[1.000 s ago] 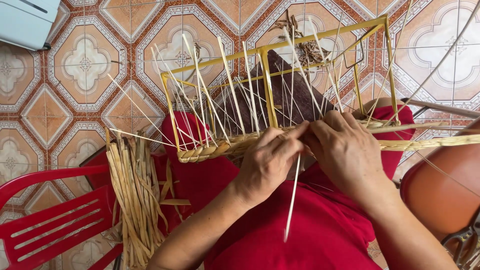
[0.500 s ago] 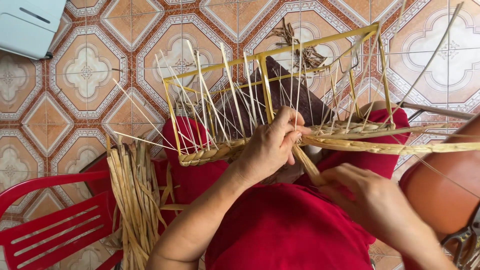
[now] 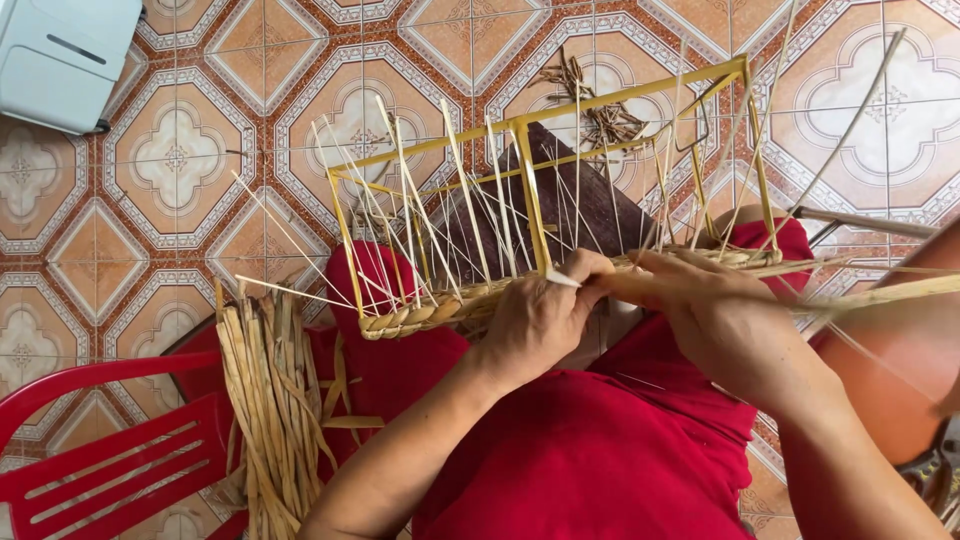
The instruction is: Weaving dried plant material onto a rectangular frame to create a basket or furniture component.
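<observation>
A yellow rectangular wire frame (image 3: 530,170) lies across my lap, with thin pale stakes standing up from it and a plaited straw band (image 3: 430,312) woven along its near edge. My left hand (image 3: 540,315) pinches the woven band and a pale straw end at the frame's middle post. My right hand (image 3: 715,320) grips a thick straw strand (image 3: 880,293) that runs off to the right. The two hands almost touch. My red trousers (image 3: 600,460) lie under the work.
A bundle of dried straw strips (image 3: 270,400) lies on a red plastic chair (image 3: 110,470) at the lower left. A pale blue box (image 3: 65,60) stands at the top left. An orange-brown round object (image 3: 900,370) sits at the right. Loose straw scraps (image 3: 600,100) lie on patterned floor tiles.
My right hand rose from my lap back to the frame's edge and took the thick strand beside my left hand. The frame shifted slightly.
</observation>
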